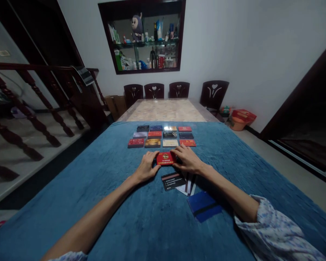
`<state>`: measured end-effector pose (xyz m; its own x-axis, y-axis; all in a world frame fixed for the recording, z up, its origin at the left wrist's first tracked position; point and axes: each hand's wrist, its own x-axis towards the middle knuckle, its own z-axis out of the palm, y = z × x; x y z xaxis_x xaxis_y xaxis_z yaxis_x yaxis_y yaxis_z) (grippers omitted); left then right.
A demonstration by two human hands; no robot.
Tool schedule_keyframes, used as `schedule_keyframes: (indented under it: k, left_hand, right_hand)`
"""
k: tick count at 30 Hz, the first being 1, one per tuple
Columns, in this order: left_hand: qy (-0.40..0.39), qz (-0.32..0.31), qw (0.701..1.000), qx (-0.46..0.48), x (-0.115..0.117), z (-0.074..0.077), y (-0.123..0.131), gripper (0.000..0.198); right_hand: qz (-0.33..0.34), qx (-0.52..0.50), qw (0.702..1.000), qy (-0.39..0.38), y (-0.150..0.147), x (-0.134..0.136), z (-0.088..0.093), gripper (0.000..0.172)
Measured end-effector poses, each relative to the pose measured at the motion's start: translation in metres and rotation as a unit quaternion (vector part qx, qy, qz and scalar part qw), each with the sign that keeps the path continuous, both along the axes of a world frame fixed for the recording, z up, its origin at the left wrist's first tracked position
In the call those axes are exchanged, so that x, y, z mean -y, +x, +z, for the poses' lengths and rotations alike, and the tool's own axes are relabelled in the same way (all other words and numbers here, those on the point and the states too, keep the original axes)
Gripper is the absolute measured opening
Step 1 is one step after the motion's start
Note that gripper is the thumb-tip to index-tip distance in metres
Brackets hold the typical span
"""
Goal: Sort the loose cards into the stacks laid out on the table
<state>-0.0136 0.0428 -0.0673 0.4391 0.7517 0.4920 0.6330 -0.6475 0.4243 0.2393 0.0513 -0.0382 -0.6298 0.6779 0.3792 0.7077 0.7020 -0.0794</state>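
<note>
A red card stack [165,158] with yellow print lies on the blue cloth, gripped at its left end by my left hand [147,166] and at its right end by my right hand [188,159]. Beyond it, several card stacks stand in three rows, among them a gold stack [152,143], a cream stack [170,143] and a dark red stack [136,143]. Nearer to me, a black card [173,181] overlaps some pale cards [188,185], partly under my right forearm. A blue card [203,206] with a dark stripe lies to their lower right.
The blue cloth [119,224] covers the near part of the table, with bare marbled tabletop [168,110] behind. Several dark chairs [179,90] line the far end. A wooden railing [38,67] is at left, and an orange bin [238,123] at right.
</note>
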Motion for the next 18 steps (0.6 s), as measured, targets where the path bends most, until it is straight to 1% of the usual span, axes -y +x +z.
schedule_keyframes:
  k: [6,11,15,18]
  left_hand:
    - [-0.004,-0.007,1.0,-0.028,-0.001,0.003,0.001,0.048]
    - [-0.016,-0.002,0.998,-0.054,0.001,0.012,0.003,0.045]
    - [-0.028,-0.005,0.995,-0.093,0.003,0.021,0.004,0.046]
    - [-0.029,-0.021,0.991,-0.129,0.002,0.028,0.004,0.05]
  right_hand:
    - [-0.008,0.007,1.0,-0.014,0.002,0.0,0.003,0.05]
    - [-0.004,0.013,0.999,-0.029,0.005,0.001,0.008,0.051]
    - [-0.011,0.02,0.999,-0.046,0.005,0.002,0.011,0.051]
    - [-0.008,0.024,0.998,-0.053,0.005,0.002,0.013,0.051]
